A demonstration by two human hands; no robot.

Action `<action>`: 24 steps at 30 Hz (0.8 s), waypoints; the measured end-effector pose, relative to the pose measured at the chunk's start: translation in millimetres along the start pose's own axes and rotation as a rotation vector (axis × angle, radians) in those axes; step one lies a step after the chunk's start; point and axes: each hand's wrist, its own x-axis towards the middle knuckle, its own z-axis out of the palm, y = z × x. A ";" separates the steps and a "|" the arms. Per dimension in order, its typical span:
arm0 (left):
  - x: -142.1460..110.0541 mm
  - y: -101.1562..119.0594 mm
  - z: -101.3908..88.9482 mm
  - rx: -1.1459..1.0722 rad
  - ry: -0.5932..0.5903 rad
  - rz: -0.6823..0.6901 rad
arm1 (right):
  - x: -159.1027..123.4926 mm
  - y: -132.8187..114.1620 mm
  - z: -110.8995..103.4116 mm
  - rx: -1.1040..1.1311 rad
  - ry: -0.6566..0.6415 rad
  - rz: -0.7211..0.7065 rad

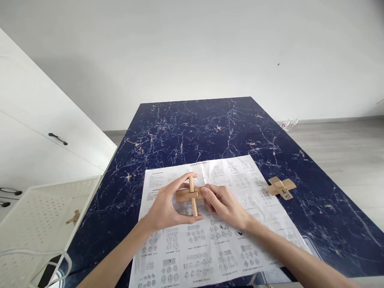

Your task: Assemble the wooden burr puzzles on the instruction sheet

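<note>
Over the printed sheet, both hands hold a small wooden interlocking puzzle (183, 195), made of a flat bar crossed by a slimmer piece. My left hand (163, 204) spans the slim upright piece (195, 208), thumb at its near end and a fingertip at its far end. On the other side, my right hand (223, 205) pinches the right end of the flat bar between thumb and curled fingers, which hide that end. The printed sheet (240, 264) carries rows of small diagrams and lies creased beneath the hands.
To the right, a second wooden cross-shaped puzzle (285, 185) with pen marks rests partly on the sheet's edge. The table (192, 132) has a dark blue marbled top. At left stand a white perforated bin (39, 216) with a wooden piece (73, 218) and a white cable (39, 252).
</note>
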 end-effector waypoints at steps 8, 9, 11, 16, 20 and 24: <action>2.0 4.5 0.7 0.042 0.013 0.052 | -0.5 -1.2 -1.8 0.022 0.022 -0.054; 1.9 4.6 1.0 0.046 0.017 0.052 | -0.3 -0.5 -2.0 0.027 0.014 -0.056; 1.5 4.9 1.4 0.054 0.014 0.046 | -0.1 1.1 -2.5 0.036 -0.012 -0.061; -0.2 6.8 0.8 0.062 0.006 0.031 | 0.1 3.7 -4.3 0.037 -0.067 -0.045; -0.5 7.5 0.0 0.071 0.017 0.030 | 0.8 4.0 -5.2 0.051 -0.066 -0.047; -1.3 6.0 0.1 0.074 0.008 0.038 | 0.2 3.9 -6.6 0.074 -0.106 -0.039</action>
